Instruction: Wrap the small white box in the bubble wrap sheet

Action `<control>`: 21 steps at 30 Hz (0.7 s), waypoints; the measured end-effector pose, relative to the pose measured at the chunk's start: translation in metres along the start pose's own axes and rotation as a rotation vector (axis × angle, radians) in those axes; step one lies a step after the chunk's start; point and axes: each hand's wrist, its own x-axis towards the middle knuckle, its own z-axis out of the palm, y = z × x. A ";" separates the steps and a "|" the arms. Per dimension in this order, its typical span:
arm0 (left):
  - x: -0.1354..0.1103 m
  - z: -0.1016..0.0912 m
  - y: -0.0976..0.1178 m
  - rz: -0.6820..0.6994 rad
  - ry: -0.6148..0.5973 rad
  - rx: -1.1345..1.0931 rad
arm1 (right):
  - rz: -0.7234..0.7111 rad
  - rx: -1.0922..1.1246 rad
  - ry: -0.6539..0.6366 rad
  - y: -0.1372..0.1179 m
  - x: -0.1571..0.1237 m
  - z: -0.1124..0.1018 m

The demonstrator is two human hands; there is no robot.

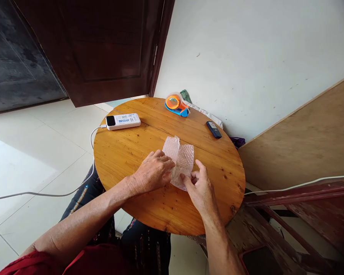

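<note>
A piece of clear bubble wrap point(185, 156) lies near the middle of the round wooden table, folded over itself in places. My left hand point(156, 170) reaches across from the left, its fingers bent together on the wrap's left edge. At the lower right corner, my right hand point(199, 185) pinches the wrap between thumb and fingers, with one finger lifted away. Whether anything lies inside the folds cannot be made out.
On the round table point(120, 152) rest a white device point(123, 121) with a cable point(92, 139), an orange and blue tape dispenser point(176, 104) and a small dark device point(213, 130). A white wall point(246, 49) rises behind; a dark door point(103, 42) stands at the back left.
</note>
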 end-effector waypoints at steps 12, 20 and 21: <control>0.004 -0.005 0.008 -0.034 -0.104 0.109 | 0.041 0.428 0.014 -0.028 0.001 0.006; 0.008 -0.004 0.011 -0.105 -0.111 -0.005 | 0.058 0.469 -0.039 -0.047 0.005 0.018; 0.007 -0.002 0.010 -0.115 -0.093 -0.027 | 0.044 0.437 -0.043 -0.048 0.005 0.018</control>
